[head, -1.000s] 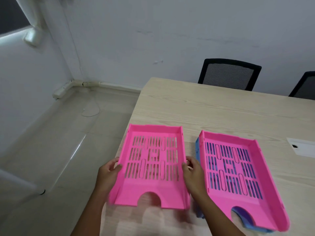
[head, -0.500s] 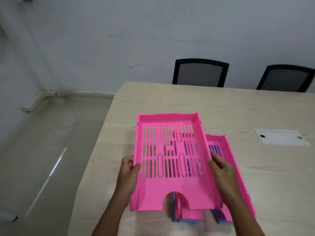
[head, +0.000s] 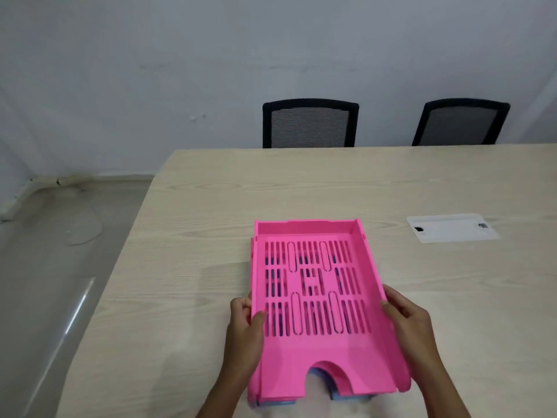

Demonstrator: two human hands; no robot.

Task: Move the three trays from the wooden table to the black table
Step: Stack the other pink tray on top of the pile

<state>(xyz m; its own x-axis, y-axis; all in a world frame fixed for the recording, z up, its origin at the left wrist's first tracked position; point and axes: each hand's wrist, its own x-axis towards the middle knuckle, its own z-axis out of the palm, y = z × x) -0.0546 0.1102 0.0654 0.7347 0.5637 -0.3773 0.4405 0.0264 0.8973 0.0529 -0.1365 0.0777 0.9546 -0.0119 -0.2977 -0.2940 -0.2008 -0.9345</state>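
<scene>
A pink slotted tray (head: 316, 351) lies on top of a second pink tray, whose edge (head: 252, 387) shows at the left, and a blue tray (head: 337, 395) peeks out at the bottom front. The stack rests on the wooden table (head: 211, 267) near its front edge. My left hand (head: 245, 324) grips the top tray's left wall, thumb inside. On the right wall, my right hand (head: 405, 319) holds the same tray. The black table is not in view.
Two black mesh chairs (head: 310, 123) (head: 461, 122) stand behind the table's far edge, against a grey wall. A white cable-port plate (head: 450, 228) is set into the tabletop at right. Grey floor (head: 45, 297) lies left of the table's edge.
My hands carried the pink tray from the table's left edge to the right and set it down onto the other pink tray and the blue one. The view turned right.
</scene>
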